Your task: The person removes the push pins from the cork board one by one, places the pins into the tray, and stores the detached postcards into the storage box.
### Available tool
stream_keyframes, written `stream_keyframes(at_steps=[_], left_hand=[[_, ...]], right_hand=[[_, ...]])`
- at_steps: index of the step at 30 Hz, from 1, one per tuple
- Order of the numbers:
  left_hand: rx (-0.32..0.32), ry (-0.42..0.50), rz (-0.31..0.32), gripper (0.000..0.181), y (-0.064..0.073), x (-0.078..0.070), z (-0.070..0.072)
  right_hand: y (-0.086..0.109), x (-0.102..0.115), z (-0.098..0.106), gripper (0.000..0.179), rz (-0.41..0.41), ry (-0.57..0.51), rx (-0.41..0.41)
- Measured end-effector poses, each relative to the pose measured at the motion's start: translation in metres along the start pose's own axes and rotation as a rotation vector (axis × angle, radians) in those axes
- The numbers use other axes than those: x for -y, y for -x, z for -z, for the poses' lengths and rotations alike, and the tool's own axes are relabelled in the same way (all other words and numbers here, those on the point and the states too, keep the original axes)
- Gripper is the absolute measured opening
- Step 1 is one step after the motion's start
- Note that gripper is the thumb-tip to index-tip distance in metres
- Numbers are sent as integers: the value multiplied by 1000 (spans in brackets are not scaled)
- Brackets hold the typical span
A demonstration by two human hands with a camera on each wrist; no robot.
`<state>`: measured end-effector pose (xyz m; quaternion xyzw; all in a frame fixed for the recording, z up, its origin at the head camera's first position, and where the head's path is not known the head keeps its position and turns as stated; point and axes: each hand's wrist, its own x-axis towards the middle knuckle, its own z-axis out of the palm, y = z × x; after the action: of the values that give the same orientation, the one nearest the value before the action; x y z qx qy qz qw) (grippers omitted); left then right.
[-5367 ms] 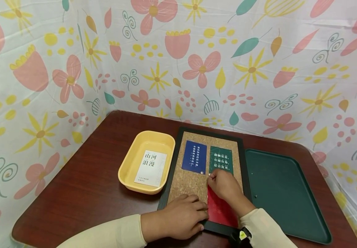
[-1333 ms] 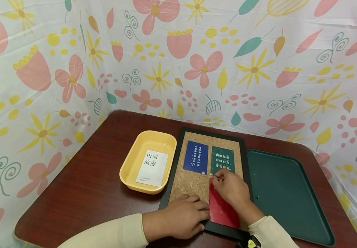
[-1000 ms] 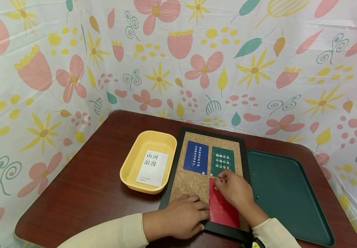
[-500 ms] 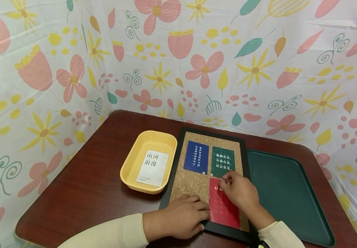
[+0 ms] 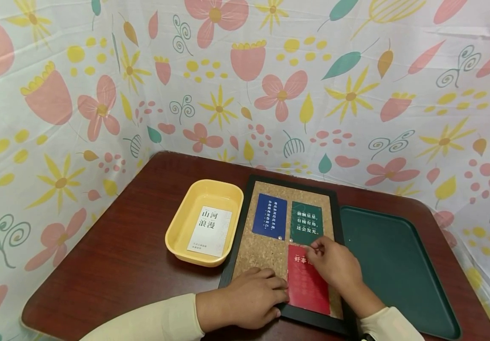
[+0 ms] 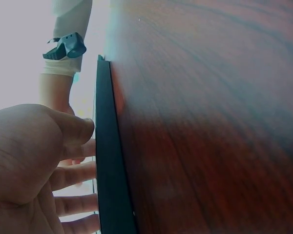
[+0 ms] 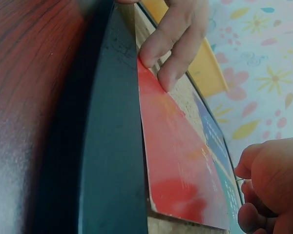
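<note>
A black-framed cork board (image 5: 253,255) lies on the table with three cards on it. My left hand (image 5: 251,298) rests on its lower left part, fingers spread, fingertips at the left edge of a red card (image 5: 306,289). The thumb lies by the black frame (image 6: 110,146) in the left wrist view. My right hand (image 5: 336,265) has curled fingers, with thumb and index finger together at the red card's top edge; I cannot tell if something small is pinched there. A silver pushpin (image 5: 291,240) sits at the lower left corner of the green card (image 5: 306,222).
A blue card (image 5: 269,216) is at the board's upper left, with a pushpin (image 5: 280,238) at its lower right corner. Left of the board stands a yellow tray (image 5: 176,232) holding a white card (image 5: 209,231). A dark green tray (image 5: 398,265) lies to the right.
My right hand has moved right along the red card's top edge, away from the pushpin at its upper left, uncovering the white print. The left hand has stayed in place.
</note>
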<state>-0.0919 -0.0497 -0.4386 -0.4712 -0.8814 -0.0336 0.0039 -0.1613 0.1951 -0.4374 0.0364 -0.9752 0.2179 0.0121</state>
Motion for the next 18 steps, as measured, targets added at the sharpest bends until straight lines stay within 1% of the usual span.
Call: stream_keyframes(at_steps=[7, 18], left_hand=[[-3, -8, -1, 31, 0, 0, 1], [0, 9, -2, 31, 0, 0, 0]], right_hand=[[2, -3, 3, 22, -16, -1, 12], [5, -8, 8, 23, -36, -4, 21]])
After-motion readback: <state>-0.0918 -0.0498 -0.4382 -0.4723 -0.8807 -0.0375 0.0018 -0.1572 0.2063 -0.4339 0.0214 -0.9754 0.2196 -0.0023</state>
